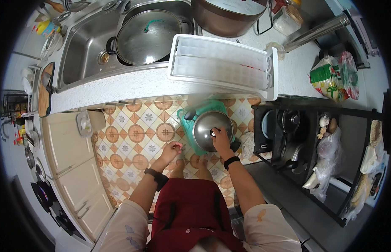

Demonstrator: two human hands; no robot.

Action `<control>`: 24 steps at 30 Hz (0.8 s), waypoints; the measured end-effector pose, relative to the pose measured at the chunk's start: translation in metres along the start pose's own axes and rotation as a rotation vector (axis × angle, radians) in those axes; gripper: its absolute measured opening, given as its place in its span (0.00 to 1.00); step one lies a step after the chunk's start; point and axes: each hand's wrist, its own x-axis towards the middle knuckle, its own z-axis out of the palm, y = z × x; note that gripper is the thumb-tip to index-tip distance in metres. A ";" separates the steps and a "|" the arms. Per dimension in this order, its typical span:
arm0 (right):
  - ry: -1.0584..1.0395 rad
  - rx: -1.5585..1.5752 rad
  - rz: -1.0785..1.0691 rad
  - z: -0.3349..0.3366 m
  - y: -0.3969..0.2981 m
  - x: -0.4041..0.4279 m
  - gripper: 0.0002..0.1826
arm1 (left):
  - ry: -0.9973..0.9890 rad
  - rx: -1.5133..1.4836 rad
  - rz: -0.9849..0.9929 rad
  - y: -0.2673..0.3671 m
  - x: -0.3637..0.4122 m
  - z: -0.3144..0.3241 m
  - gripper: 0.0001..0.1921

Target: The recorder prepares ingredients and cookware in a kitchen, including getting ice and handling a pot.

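My right hand [221, 140] grips the black knob of a shiny metal pot lid [204, 126]. The lid covers a round pot, whose black side handles stick out at the upper left [190, 114] and lower right [235, 144]. Beneath the pot is a green plastic basket or crate [189, 126] on the floor, mostly hidden. To the left of the basket hovers my left hand [171, 151], its fingers curled together, with no object visible in it.
A white drawer-like bin [220, 63] overhangs the counter edge. In the sink [85, 47] sits a large lidded pan [148, 37]. A brown pot [227, 17] stands behind. At right is a black shelf rack [310, 110] holding pans and bags. Cream cabinets [68, 141] line the left.
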 end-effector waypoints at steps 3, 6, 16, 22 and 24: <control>0.019 0.030 0.017 0.000 0.000 -0.003 0.18 | -0.011 -0.019 -0.011 0.001 0.010 0.002 0.08; 0.033 0.145 0.014 -0.005 0.005 -0.006 0.20 | -0.062 0.009 -0.049 0.002 0.027 0.001 0.08; 0.305 0.483 0.620 -0.011 0.077 -0.058 0.32 | 0.431 0.825 0.481 0.012 0.119 0.008 0.34; 0.096 1.126 0.940 0.036 0.138 -0.073 0.24 | 0.224 0.614 0.134 0.033 0.152 0.016 0.23; 0.078 1.164 0.894 0.042 0.139 -0.071 0.22 | 0.235 0.530 0.075 0.034 0.153 0.018 0.20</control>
